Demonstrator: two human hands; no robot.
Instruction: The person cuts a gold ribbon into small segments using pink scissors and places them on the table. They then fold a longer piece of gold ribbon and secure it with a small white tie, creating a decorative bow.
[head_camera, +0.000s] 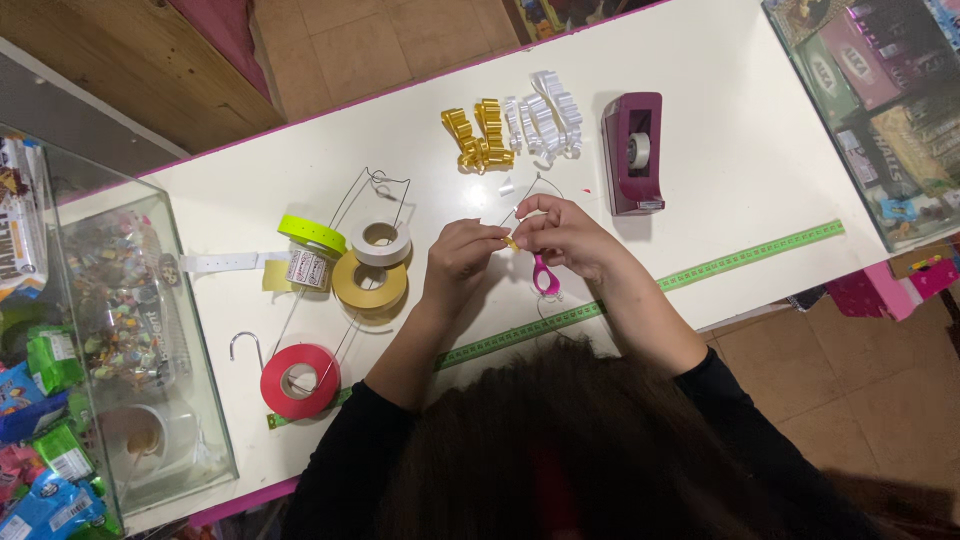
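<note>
Dark hair (590, 440) fills lower view. Left hand (462, 262) and right hand (565, 235): fingertips pinched together on small gold ribbon piece (512, 243), above white worktop (720, 190). Pink scissors (545, 277) beneath right hand. Ribbon rolls (370, 285) left; tape dispenser (633, 152), bows (510, 130) beyond.

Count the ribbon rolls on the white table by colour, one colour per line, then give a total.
Lime green roll: 1
White roll: 1
Gold roll: 1
Red roll: 1
Total: 4 rolls
The left hand and the right hand pinch a small gold ribbon piece between them; it is not a roll.
</note>
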